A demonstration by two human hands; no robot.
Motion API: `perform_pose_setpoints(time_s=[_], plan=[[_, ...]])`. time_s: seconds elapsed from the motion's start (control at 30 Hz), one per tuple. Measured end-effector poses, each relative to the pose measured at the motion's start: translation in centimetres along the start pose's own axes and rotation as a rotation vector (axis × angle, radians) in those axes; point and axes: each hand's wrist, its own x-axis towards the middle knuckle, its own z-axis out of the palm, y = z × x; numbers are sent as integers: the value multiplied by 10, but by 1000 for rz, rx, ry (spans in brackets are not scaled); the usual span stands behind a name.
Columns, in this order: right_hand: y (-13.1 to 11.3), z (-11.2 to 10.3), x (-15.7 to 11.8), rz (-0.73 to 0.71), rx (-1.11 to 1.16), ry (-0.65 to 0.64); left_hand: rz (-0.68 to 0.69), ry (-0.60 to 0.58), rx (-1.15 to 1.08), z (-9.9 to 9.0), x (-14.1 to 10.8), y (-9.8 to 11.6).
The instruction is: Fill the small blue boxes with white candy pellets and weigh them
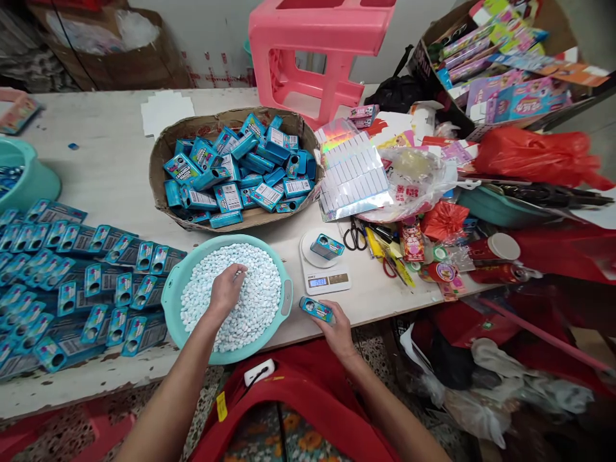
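My left hand is over a light green basin full of small white candies. Its fingers are curled together around a few of the candies, largely hidden by the hand. At the table's front edge, my right hand grips a small blue candy box, tilted, with a round window in its face. Another blue box lies on a white digital scale with a lit display, just beyond my right hand.
Behind the basin is a cut-down carton heaped with blue boxes. Rows of blue boxes cover the left side. Scissors, pens and packaging clutter the right. A pink plastic stool stands at the back.
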Motion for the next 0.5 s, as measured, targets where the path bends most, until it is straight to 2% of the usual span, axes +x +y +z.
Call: perform_pose_setpoints(time_s=[0.17, 0.27, 0.33, 0.4, 0.5], plan=[[-37, -16, 13, -22, -3, 66, -290, -97, -734, 1, 6, 7], [-60, -20, 23, -78, 11, 80, -341, -126, -886, 1, 6, 11], [-71, -19, 28, -105, 25, 73, -319, -109, -860, 0, 2, 12], [-79, -16, 31, -122, 48, 64, -264, -28, -719, -2, -4, 11], [-83, -14, 32, -111, 80, 59, -75, 77, -239, -7, -14, 8]])
